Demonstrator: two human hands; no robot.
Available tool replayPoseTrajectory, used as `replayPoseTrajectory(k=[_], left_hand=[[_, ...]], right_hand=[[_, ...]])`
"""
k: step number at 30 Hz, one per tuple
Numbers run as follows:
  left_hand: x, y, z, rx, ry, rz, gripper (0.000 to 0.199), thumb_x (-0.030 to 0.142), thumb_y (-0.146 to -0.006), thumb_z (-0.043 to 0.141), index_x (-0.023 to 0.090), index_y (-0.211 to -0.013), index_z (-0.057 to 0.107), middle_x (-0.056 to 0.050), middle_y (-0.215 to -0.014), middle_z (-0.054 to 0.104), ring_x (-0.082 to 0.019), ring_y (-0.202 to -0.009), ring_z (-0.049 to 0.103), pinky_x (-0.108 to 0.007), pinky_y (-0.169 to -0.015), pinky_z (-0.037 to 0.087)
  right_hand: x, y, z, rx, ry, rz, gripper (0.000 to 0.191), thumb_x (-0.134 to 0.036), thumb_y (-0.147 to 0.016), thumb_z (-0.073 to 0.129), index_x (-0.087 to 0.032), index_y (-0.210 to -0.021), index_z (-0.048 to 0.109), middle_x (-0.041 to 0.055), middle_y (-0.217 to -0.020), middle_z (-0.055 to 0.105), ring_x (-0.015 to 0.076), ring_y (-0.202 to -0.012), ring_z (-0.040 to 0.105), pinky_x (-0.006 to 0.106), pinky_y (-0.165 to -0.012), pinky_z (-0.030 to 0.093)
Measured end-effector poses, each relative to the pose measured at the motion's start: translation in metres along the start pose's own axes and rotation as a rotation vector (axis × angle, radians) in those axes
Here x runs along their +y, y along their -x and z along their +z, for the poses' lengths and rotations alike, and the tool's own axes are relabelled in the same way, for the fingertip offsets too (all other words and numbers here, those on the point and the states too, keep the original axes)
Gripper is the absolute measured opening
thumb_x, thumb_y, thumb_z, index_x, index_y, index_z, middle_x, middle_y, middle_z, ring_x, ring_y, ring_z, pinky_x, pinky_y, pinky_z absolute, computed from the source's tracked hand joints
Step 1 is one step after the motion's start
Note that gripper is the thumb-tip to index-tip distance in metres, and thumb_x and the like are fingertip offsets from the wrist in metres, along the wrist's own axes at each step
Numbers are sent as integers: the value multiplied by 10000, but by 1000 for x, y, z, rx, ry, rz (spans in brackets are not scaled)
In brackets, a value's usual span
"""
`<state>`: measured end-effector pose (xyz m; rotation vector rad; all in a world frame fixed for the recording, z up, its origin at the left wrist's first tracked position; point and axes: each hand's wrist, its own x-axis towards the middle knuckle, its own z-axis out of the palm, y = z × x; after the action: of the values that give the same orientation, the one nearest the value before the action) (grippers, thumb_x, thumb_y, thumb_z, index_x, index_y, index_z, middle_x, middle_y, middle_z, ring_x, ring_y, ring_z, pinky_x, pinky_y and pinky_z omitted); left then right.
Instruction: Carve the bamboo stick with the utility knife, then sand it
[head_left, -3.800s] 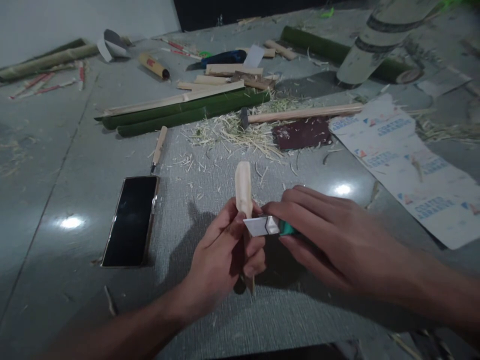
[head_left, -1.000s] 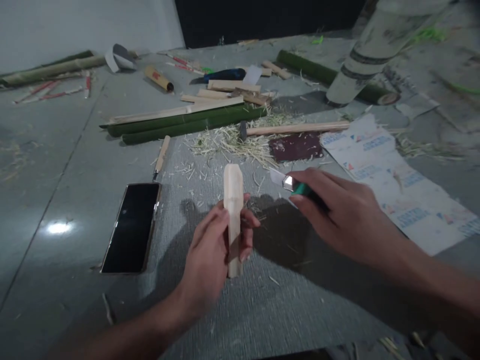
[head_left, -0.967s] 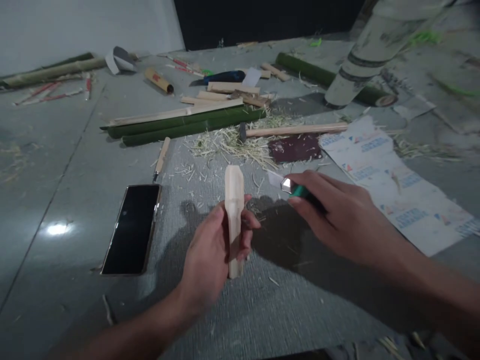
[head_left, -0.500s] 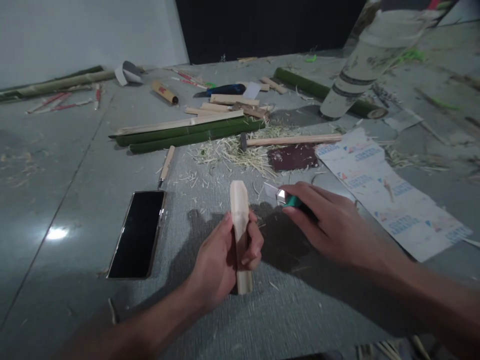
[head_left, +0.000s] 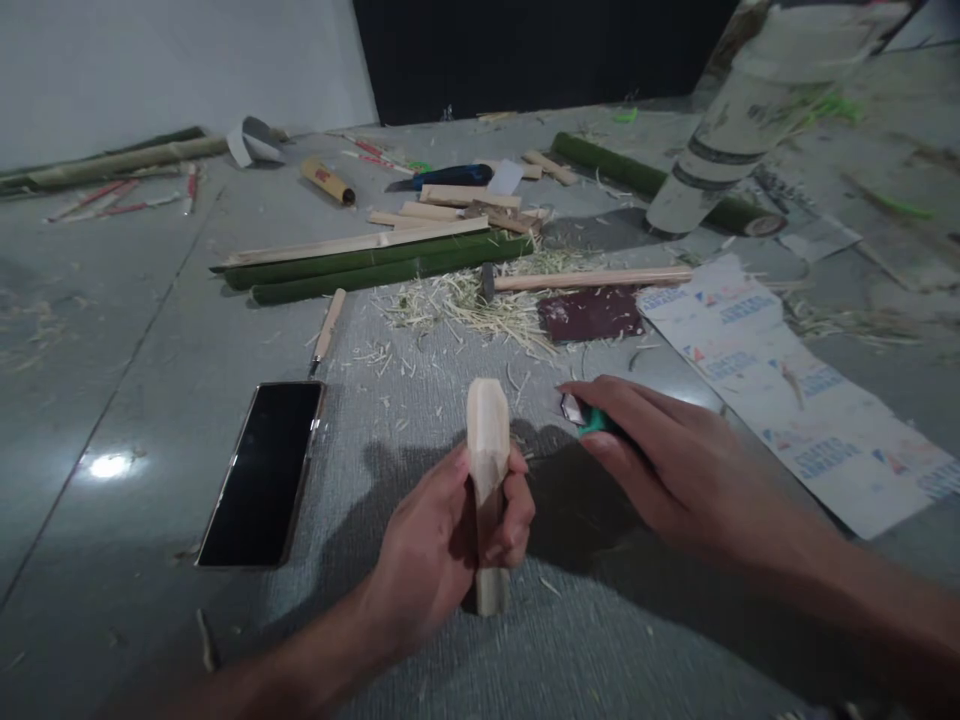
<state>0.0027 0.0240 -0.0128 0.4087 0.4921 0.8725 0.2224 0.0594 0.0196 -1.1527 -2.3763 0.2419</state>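
My left hand (head_left: 442, 530) is wrapped round a pale bamboo piece (head_left: 487, 430), whose shaped top end points away from me and whose lower end sticks out below my fingers. To the right, my right hand (head_left: 637, 440) grips a green-handled cutter (head_left: 594, 420) with a metal front. A gap separates the cutter from the bamboo piece. Left of my hands a dark-screened phone (head_left: 262, 475) lies flat, with a small wooden-handled tool (head_left: 328, 332) just beyond it.
Ahead lie green bamboo strips (head_left: 390, 265), shavings (head_left: 465, 305), a hammer (head_left: 592, 280) and a maroon sheet (head_left: 591, 315). Printed paper (head_left: 802, 390) is at the right, below a tall clear cup (head_left: 720, 150). A blue-handled knife (head_left: 454, 178) rests farther back.
The bamboo piece in my left hand sits slightly lower and farther right in view. My right hand has shifted a little right with the cutter, whose blade shows less clearly.
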Motion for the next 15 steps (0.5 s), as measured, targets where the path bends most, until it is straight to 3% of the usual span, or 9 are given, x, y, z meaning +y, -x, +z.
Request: replayPoseTrajectory(k=[6, 15], left_hand=[[-3, 0, -2, -12, -73, 31, 369, 452, -1072, 396, 165, -1086, 628, 11, -675, 511, -105, -536, 330, -244, -558, 304], [-3, 0, -3, -33, -69, 64, 391, 449, -1078, 362, 172, -1189, 616, -15, -690, 575, -113, -535, 401, -215, -526, 347]], right_hand=[[-4, -2, -6, 32, -2, -7, 245, -240, -1067, 434, -185, -1241, 598, 104, -1037, 758, 230, -839, 734, 326, -653, 573], [0, 1, 1, 19, -20, 8, 260, -265, -1091, 423, -154, -1258, 589, 117, -1083, 756, 211, -897, 738, 300, -727, 582]])
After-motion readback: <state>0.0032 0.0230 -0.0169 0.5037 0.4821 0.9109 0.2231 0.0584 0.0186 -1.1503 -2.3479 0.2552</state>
